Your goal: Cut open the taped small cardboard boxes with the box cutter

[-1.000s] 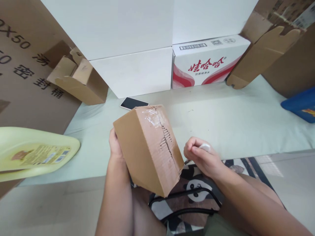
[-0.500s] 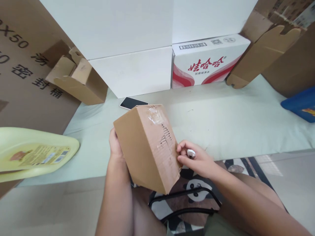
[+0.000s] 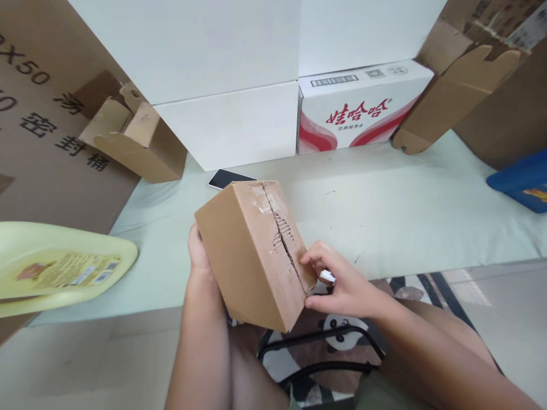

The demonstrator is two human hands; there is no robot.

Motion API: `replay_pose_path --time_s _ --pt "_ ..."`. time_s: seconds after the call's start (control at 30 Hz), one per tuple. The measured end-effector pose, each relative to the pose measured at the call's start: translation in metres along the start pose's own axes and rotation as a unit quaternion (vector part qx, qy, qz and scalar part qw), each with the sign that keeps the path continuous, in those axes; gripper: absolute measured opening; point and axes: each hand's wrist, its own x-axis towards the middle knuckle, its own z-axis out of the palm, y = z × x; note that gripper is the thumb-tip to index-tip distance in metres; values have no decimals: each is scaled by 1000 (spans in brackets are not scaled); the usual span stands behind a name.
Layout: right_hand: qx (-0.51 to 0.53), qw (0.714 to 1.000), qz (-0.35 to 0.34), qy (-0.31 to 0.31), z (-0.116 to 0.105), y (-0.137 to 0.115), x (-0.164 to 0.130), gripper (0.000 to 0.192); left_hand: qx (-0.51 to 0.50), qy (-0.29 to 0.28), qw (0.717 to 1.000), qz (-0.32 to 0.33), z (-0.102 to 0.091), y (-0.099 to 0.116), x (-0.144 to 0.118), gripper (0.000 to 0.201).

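The left hand (image 3: pixel 199 249) grips a tilted brown rectangular cardboard box (image 3: pixel 245 256) to its right; the right hand (image 3: pixel 335 285), curled around a small white object (image 3: pixel 327 277), touches the box's split face with finger and thumb.

left hand (image 3: pixel 199 249): partly hidden | phone (image 3: pixel 226 178): part-covered | yellow container (image 3: pixel 68 242): cropped
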Motion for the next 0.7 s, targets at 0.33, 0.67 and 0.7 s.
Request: replay_pose_path --time_s 0.33,0.67,0.7 --pt "-53 998 -44 -12 1 2 -2 55 12 21 1000 -15 10 3 -11 29" --pt "-55 998 -33 -14 4 4 -1 54 6 25 999 -27 11 4 -14 28" --pt "-55 998 -32 -14 4 5 -1 54 -1 19 1000 -20 10 3 -13 26"
